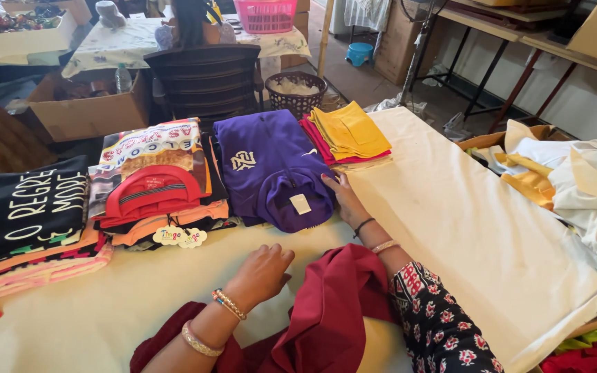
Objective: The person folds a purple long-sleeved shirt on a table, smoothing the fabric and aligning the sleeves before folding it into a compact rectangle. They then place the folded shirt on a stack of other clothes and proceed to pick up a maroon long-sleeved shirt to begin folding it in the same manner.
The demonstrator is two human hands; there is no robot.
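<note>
Resting my open right hand (343,200) against the folded purple garment (271,169), I square its edge gently; my left hand (264,271) lies loosely curled and empty on the table (464,228).

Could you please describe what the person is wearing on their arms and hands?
The left hand has a beaded bracelet and a pale bangle on the wrist, with no sleeve showing. The right hand has a thin dark band and a gold bangle, below a black sleeve with a red and white floral print.
</note>
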